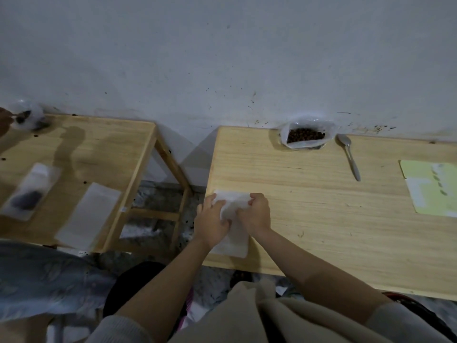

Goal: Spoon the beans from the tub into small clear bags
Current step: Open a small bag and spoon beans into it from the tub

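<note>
A small clear bag lies flat at the near left corner of the right wooden table. My left hand and my right hand both pinch the bag's upper part between curled fingers. A container lined with clear plastic and holding brown beans stands at the table's far edge by the wall. To the right of the beans lies a metal spoon, untouched.
A pale green sheet with small bags on it lies at the right edge. A second wooden table on the left carries flat bags, one with dark beans, and another person's hand at a plastic bag. A gap separates the tables.
</note>
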### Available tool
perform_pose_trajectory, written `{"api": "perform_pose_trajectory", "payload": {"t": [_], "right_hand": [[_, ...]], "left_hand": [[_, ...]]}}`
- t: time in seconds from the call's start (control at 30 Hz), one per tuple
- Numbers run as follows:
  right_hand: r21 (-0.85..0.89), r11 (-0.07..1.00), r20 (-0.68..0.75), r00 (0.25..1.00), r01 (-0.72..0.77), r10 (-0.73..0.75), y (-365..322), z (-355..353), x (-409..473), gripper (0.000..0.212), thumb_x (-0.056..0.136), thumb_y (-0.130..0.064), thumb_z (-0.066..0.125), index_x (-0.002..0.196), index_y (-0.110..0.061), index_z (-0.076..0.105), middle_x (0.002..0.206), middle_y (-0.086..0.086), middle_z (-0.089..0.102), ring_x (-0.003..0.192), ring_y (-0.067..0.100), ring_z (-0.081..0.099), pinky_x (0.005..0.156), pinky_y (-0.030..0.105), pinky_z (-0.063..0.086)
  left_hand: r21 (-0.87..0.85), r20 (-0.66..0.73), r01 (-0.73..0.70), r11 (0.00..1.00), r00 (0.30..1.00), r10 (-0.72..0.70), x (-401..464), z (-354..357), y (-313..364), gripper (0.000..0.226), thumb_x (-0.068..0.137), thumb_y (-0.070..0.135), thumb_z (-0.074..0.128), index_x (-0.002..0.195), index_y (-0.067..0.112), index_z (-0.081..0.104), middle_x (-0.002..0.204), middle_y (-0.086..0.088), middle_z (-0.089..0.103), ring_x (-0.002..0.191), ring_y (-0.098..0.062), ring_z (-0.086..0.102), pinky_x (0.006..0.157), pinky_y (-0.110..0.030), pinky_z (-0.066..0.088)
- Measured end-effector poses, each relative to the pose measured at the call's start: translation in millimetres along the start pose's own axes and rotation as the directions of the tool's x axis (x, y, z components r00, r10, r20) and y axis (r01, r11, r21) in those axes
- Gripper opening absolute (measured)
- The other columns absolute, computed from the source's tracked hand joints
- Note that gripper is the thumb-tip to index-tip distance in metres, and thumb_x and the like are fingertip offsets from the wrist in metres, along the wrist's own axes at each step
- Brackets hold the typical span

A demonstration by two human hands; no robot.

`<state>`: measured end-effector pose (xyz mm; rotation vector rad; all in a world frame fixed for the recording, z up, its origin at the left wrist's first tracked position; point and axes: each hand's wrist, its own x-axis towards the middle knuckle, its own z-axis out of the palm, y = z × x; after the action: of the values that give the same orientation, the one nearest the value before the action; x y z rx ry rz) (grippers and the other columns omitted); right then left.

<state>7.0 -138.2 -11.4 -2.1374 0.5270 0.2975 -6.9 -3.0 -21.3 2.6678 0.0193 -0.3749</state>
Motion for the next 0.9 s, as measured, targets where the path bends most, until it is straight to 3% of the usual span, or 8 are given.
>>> {"api": "perform_pose_trajectory", "payload": {"t": [0.1, 0.23, 0.33, 0.47, 0.53, 0.63, 0.77, 0.9], "right_hand": [[0.038, 0.999, -0.032, 0.999, -0.034, 0.035, -3, -1, 0, 0.039, 0.074, -0.016, 0.065, 0.109, -0.007, 0.05, 0.114, 0.012, 0.045, 0.096, 0.031, 0.053, 0.077, 0.041, 0.052], [-0.018, 0.999, -0.032, 0.999, 0.042, -0.043, 3, -3, -1, 0.031, 0.08, -0.01, 0.06, 0.11, -0.004, 0.054, 0.114, 0.014, 0.045, 0.097, 0.029, 0.051, 0.074, 0.025, 0.041], [-0.061, 0.994, -0.037, 0.995, 0.091, -0.093, 7, -2, -4, 0.024, 0.084, -0.011, 0.058, 0.107, -0.003, 0.055, 0.114, 0.015, 0.046, 0.093, 0.026, 0.051, 0.077, 0.026, 0.043], [-0.073, 0.988, -0.048, 0.989, 0.138, -0.141, 9, 2, -10, 0.039, 0.089, -0.012, 0.056, 0.125, 0.0, 0.048, 0.121, 0.015, 0.041, 0.101, 0.029, 0.052, 0.088, 0.031, 0.046], [-0.038, 0.991, -0.096, 0.987, 0.13, -0.133, 7, 3, -12, 0.041, 0.086, -0.012, 0.06, 0.125, -0.004, 0.05, 0.122, 0.013, 0.042, 0.102, 0.027, 0.052, 0.087, 0.03, 0.046], [0.046, 0.991, -0.181, 0.976, 0.129, -0.119, 5, 2, -9, 0.026, 0.079, -0.012, 0.068, 0.103, -0.012, 0.058, 0.108, 0.007, 0.052, 0.093, 0.022, 0.055, 0.076, 0.031, 0.047], [0.206, 0.972, -0.136, 0.987, 0.112, -0.085, 1, -3, -1, 0.013, 0.078, -0.005, 0.069, 0.078, -0.012, 0.058, 0.072, -0.003, 0.058, 0.069, 0.012, 0.055, 0.066, 0.024, 0.044], [0.203, 0.963, -0.108, 0.982, 0.175, -0.155, 0, -15, 6, 0.017, 0.078, 0.001, 0.068, 0.07, -0.012, 0.063, 0.065, -0.012, 0.06, 0.063, -0.001, 0.055, 0.063, 0.015, 0.044]], "left_hand": [[0.0, -0.01, -0.008, 1.0, 1.0, 0.008, -1, 0, 0, 0.053, 0.083, 0.032, 0.062, 0.134, 0.025, 0.048, 0.149, 0.001, 0.029, 0.125, -0.028, 0.035, 0.095, -0.038, 0.043], [0.017, -0.032, -0.034, 0.999, 0.999, 0.035, -2, 2, -3, 0.053, 0.084, 0.033, 0.062, 0.134, 0.023, 0.049, 0.15, 0.0, 0.03, 0.125, -0.028, 0.037, 0.094, -0.037, 0.043], [0.031, -0.037, -0.03, 0.999, 0.999, 0.031, -3, 3, -3, 0.054, 0.086, 0.035, 0.061, 0.136, 0.024, 0.047, 0.151, 0.001, 0.028, 0.126, -0.028, 0.035, 0.094, -0.037, 0.045], [0.047, -0.051, -0.048, 0.998, 0.997, 0.051, -5, 3, -4, 0.053, 0.086, 0.035, 0.06, 0.136, 0.024, 0.046, 0.152, 0.001, 0.028, 0.124, -0.028, 0.037, 0.092, -0.036, 0.045], [0.049, -0.064, -0.058, 0.997, 0.996, 0.061, -5, 4, -5, 0.054, 0.085, 0.034, 0.061, 0.136, 0.024, 0.047, 0.152, 0.0, 0.028, 0.122, -0.029, 0.039, 0.09, -0.036, 0.046], [0.028, -0.077, -0.052, 0.998, 0.996, 0.054, -7, 4, -4, 0.053, 0.084, 0.033, 0.063, 0.134, 0.025, 0.049, 0.152, -0.003, 0.026, 0.122, -0.03, 0.04, 0.09, -0.039, 0.047], [-0.082, -0.082, -0.032, 0.996, 0.996, 0.025, -9, 3, -5, 0.052, 0.083, 0.032, 0.067, 0.132, 0.026, 0.05, 0.151, -0.011, 0.023, 0.13, -0.031, 0.035, 0.095, -0.045, 0.045], [-0.288, -0.117, -0.04, 0.957, 0.993, 0.007, -10, -5, -7, 0.05, 0.084, 0.019, 0.068, 0.131, 0.018, 0.052, 0.137, -0.009, 0.042, 0.125, -0.027, 0.041, 0.1, -0.04, 0.043]]}}
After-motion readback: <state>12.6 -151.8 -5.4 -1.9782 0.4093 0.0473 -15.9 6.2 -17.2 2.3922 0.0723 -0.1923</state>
